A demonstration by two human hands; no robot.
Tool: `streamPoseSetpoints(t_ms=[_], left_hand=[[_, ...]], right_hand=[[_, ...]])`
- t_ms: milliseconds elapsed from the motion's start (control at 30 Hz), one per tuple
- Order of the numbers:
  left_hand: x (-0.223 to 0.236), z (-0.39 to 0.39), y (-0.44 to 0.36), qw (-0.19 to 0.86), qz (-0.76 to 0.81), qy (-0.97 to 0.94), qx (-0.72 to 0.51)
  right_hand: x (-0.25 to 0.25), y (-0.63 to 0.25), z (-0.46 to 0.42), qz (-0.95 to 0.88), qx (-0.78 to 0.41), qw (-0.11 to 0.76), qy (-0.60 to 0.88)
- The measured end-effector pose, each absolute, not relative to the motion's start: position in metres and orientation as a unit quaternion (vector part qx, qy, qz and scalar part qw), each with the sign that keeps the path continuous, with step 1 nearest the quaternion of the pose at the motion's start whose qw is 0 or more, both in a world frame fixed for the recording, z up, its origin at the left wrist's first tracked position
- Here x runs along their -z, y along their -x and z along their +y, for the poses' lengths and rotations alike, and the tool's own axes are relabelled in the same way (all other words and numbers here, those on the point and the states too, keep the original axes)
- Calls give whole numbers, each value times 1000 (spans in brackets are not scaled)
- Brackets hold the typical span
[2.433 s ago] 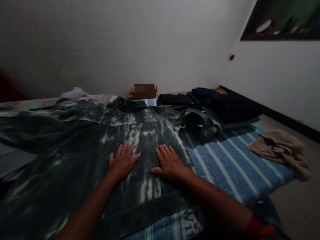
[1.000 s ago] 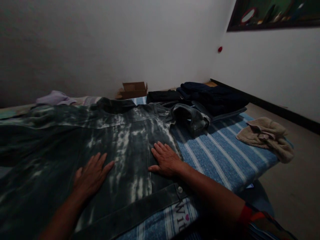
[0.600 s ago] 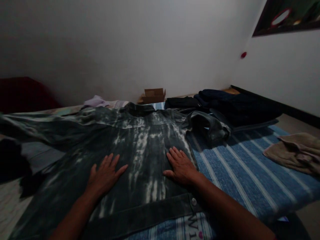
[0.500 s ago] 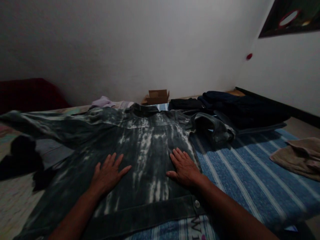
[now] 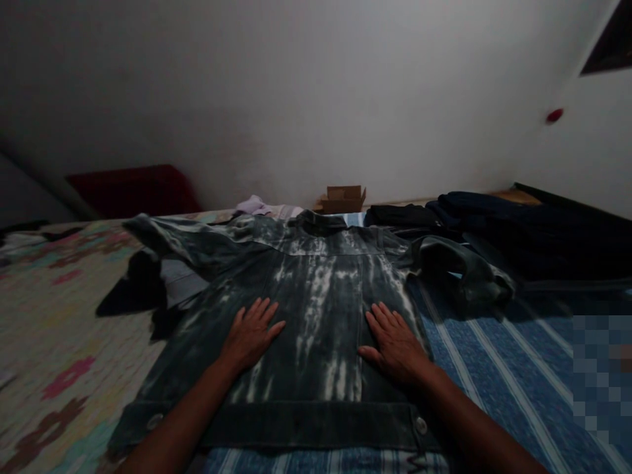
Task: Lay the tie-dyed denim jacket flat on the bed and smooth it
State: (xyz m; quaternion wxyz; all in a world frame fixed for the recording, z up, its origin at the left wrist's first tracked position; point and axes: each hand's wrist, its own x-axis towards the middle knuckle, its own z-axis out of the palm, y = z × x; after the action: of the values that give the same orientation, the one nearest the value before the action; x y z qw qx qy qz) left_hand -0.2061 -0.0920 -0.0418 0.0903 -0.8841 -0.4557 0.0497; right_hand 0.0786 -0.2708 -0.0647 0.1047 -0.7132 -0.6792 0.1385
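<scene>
**Both hands flat on a jacket spread over the bed**

A dark jacket (image 5: 316,316) with pale bleached streaks lay back-up on the bed (image 5: 498,368), its collar toward the far wall and its hem band near the person. The left hand (image 5: 251,336) was open, fingers spread, palm pressed on the left part of the back panel. The right hand (image 5: 395,342) was open in the same way on the right part, close to the side seam. Neither hand held anything; it seemed that they were placed apart to keep the cloth flat and smooth.

The left sleeve (image 5: 182,243) stretched out over a flowered bedcover (image 5: 64,329), while the right sleeve (image 5: 464,270) was bunched up on the blue striped sheet. Beyond it, a pile of dark folded clothes (image 5: 518,224) rested near the right edge of the bed, probably set aside from the work area. A small cardboard box (image 5: 343,197) stood by the wall, and a pale purple cloth (image 5: 254,205) lay just behind the collar.
</scene>
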Motion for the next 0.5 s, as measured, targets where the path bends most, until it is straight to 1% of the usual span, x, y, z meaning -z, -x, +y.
streamPoseSetpoints(t_ms=[167,367,433,500], left_hand=[[42,-97,206,103,-455,884,-27],[35,-106,225,175,-490,852,-62],[33,-107,238,174,-516,836,-70],[32,-107,249,150,-539,825,-79]], right_hand=[[67,-77,-272,-680,-132,106,714],[72,-77,-271,-675,-125,88,722],[72,-76,-272,-676,-121,84,722],[73,-76,-273,-677,-116,81,722]])
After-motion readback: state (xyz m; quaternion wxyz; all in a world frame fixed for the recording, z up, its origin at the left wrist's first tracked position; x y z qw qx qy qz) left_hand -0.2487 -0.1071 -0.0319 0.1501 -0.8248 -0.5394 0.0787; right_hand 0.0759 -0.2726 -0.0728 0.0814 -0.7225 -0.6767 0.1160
